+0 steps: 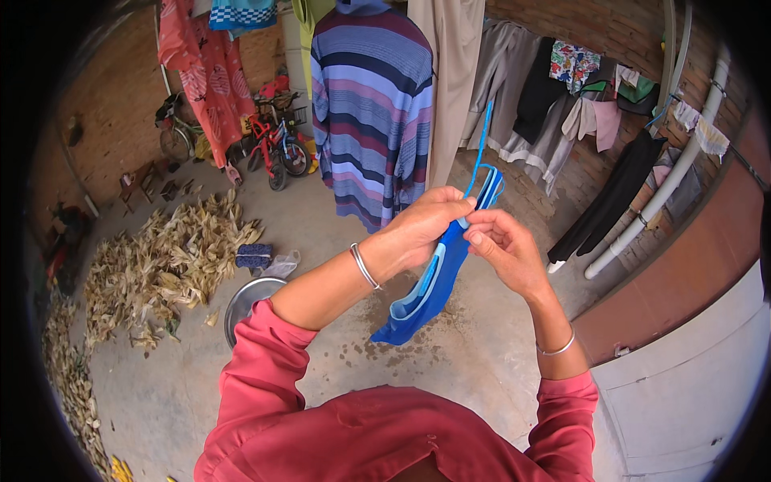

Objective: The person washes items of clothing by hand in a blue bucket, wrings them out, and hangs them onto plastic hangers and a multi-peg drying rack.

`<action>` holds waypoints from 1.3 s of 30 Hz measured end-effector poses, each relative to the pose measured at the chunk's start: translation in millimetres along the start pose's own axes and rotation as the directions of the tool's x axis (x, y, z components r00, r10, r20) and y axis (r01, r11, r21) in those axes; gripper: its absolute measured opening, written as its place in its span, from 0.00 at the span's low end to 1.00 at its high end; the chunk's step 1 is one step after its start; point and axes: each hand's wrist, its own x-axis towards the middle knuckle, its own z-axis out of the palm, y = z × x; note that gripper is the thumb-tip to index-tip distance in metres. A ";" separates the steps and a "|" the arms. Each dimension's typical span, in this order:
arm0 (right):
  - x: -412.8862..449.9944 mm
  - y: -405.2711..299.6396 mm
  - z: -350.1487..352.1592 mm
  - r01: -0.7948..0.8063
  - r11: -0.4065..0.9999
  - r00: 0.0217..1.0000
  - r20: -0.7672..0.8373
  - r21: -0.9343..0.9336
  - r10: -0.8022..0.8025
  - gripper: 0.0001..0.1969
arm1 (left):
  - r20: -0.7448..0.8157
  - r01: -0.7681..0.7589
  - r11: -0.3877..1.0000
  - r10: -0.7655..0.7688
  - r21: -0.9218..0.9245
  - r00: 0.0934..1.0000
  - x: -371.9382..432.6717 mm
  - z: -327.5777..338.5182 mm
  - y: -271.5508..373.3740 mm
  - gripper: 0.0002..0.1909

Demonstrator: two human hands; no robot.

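Note:
A blue cloth (446, 295) with light-blue edging hangs in folds between my hands, its lower end pointing down and to the left. My left hand (424, 226) grips its upper part, thumb and finger pinched together beside a bright blue cord (483, 132). That cord runs up and away from the pinch. From the other side, my right hand (503, 247) has its curled fingertips on the edge of the same cloth, close to the left fingers. Part of the cloth is hidden behind my left hand.
A striped long-sleeved top (373, 108) hangs just ahead. Clothes such as black trousers (614, 193) hang along the brick wall at right. Beside my left forearm a metal basin (250, 304) stands on the concrete, near dry corn husks (168, 259). Small bicycles (280, 144) stand farther off.

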 end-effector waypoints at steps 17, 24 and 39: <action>-19.7 -46.7 -26.4 -0.111 0.964 0.978 -0.200 -0.243 0.063 0.19 | 0.096 -0.564 0.744 0.572 0.359 0.815 59.7 45.2 -21.9 0.16; -28.8 -60.4 -68.7 0.023 0.969 0.940 -0.325 -0.246 -0.105 0.14 | 0.222 -0.631 0.666 0.598 0.398 0.770 62.9 22.8 18.0 0.09; -55.2 -61.5 -127.4 0.178 0.942 0.931 -0.260 -0.283 -0.254 0.15 | -0.102 -0.314 0.638 0.527 0.703 0.844 90.9 -64.7 -3.9 0.32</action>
